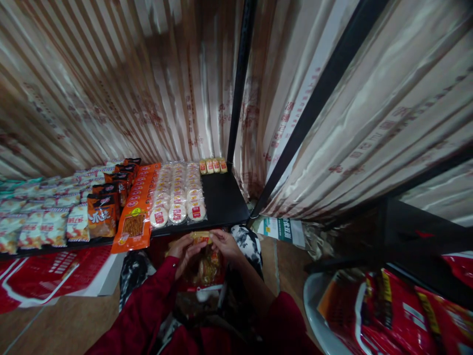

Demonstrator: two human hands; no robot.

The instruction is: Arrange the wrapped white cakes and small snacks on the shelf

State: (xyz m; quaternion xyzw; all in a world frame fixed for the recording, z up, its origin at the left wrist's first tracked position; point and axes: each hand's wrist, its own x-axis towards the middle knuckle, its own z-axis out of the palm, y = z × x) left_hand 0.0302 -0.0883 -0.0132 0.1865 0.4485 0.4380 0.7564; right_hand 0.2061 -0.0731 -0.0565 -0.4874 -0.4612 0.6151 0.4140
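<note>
In front of the black shelf (225,202), my left hand (184,253) and my right hand (226,245) pinch a small yellow snack packet (200,238) between them, one at each end. Below it, between my knees, lies a bag with several similar yellow packets (210,268), partly hidden by my hands. A short row of matching yellow packets (213,166) stands at the back right of the shelf. To their left run rows of round white wrapped crackers (177,197), then orange snack bags (135,207).
Orange-black bags (101,214) and white snack bags (53,224) fill the shelf's left part. Black posts (242,81) rise before pleated curtains (158,74). A red carton (55,276) lies below left. At right, a white tub (314,305) holds red packages (399,310).
</note>
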